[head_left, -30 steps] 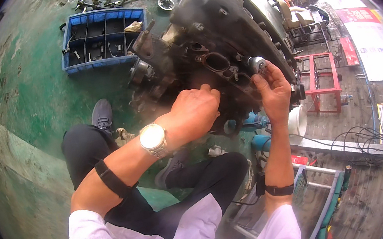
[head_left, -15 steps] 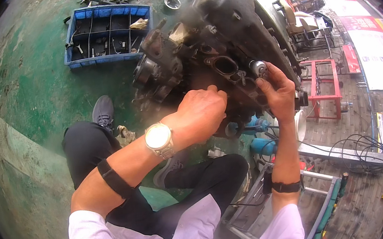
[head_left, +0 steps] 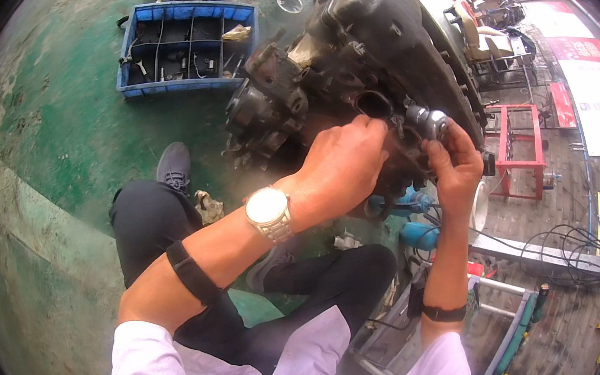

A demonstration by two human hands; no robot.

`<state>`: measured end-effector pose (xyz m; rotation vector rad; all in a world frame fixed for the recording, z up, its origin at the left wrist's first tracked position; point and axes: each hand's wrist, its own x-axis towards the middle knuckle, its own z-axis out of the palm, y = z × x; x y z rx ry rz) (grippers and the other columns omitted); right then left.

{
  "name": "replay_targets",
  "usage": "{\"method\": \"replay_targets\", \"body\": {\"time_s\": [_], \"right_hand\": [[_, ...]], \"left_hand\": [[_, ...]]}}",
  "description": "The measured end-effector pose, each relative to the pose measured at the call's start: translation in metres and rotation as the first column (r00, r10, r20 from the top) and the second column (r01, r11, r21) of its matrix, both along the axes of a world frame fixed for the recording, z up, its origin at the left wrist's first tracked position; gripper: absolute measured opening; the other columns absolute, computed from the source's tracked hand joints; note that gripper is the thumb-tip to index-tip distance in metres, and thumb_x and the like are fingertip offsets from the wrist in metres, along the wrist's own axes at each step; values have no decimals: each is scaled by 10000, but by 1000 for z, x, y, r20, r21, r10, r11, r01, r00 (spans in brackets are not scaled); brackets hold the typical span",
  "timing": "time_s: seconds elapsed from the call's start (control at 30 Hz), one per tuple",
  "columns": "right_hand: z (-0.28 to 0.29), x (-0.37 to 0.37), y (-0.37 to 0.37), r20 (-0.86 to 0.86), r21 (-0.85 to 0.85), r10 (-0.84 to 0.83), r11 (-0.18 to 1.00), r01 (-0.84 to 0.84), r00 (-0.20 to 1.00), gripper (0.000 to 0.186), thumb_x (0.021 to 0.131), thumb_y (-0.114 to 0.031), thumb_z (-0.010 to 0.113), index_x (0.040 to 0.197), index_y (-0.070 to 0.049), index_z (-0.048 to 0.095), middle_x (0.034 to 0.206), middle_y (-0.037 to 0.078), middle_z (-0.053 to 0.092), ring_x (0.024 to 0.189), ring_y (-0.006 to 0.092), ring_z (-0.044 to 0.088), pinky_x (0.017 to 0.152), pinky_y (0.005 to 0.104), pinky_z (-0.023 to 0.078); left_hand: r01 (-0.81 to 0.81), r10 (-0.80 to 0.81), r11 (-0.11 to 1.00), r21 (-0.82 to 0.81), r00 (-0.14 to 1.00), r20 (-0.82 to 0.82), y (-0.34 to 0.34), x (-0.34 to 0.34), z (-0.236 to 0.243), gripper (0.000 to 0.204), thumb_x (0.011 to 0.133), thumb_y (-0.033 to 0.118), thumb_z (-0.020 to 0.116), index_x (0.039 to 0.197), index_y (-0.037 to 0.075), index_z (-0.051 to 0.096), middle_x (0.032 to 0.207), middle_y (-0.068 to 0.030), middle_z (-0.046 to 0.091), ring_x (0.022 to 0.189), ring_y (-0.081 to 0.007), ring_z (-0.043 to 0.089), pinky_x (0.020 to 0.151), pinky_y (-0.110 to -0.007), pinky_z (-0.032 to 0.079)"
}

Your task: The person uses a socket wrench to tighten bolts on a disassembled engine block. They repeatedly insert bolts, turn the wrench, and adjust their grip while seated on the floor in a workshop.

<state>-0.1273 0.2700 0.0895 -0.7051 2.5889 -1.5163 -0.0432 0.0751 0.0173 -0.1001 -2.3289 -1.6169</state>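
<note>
A large, dirty black engine block stands on the green floor in front of me. My left hand, with a wristwatch, rests against the engine's side just below a round port, fingers curled on the metal. My right hand grips a small silver-and-black cylindrical part that sits against the engine's right side. What the left fingertips pinch is hidden behind the hand.
A blue compartmented parts tray lies on the floor at the upper left, with loose tools beyond it. A red metal stand and coiled black cables are at the right. My legs and a grey shoe are below the engine.
Both hands stayed on the engine. The right hand slid slightly down around the cylindrical part, and my view moved closer to the engine.
</note>
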Motion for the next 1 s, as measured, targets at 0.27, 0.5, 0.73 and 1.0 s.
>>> {"method": "replay_targets", "body": {"time_s": [0.27, 0.5, 0.73, 1.0], "right_hand": [[3, 39, 1, 191, -114, 82, 992, -61, 978, 470, 914, -37, 737, 1344, 47, 569, 1162, 89, 703, 956, 141, 680, 818, 244, 542], [3, 41, 1, 205, -186, 132, 978, -94, 970, 531, 925, -231, 756, 1337, 47, 569, 934, 99, 698, 696, 79, 565, 599, 192, 425], [-1, 46, -1, 208, -185, 144, 977, -106, 967, 547, 928, -272, 753, 1326, 54, 570, 893, 97, 684, 685, 75, 544, 600, 192, 413], [-3, 52, 0, 243, -229, 155, 968, -99, 957, 490, 955, -235, 722, 1336, 36, 573, 893, 90, 684, 683, 71, 537, 610, 197, 420]], "left_hand": [[-40, 101, 966, 254, 967, -233, -3, -2, 5, 209, 856, -7, 633, 1065, -19, 625, 933, -215, 651, 849, -417, 641, 722, -467, 519], [131, -86, 973, 190, 969, -231, -9, 4, 9, 125, 871, 46, 628, 982, -10, 613, 917, -203, 654, 885, -423, 643, 756, -505, 515], [223, -190, 959, 175, 964, -188, -14, 6, 9, 81, 866, 39, 633, 911, -19, 601, 911, -215, 663, 900, -435, 640, 768, -510, 508], [219, -180, 955, 201, 965, -192, -15, 9, 10, 72, 864, 42, 645, 875, -24, 617, 885, -234, 671, 898, -442, 649, 768, -508, 512]]}}
